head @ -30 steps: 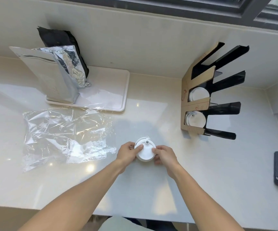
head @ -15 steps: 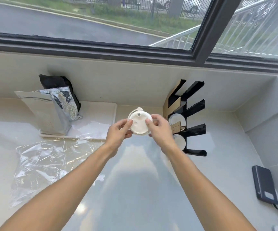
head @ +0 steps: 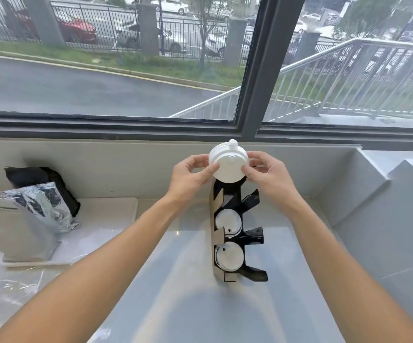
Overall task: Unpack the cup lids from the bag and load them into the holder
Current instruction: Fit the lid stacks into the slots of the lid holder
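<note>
Lids lifted from the counter up to the top of the holder

A second ago the stack of white lids (head: 228, 162) was down near the counter's front edge, pinched between both hands; half a second ago it was raised and level with the holder's upper slots. Now the left hand (head: 192, 175) and right hand (head: 264, 174) have carried it further and hold it directly over the top of the black holder (head: 235, 233), arms stretched out. The view has tipped up too, so the street outside fills the window (head: 250, 65).
</note>
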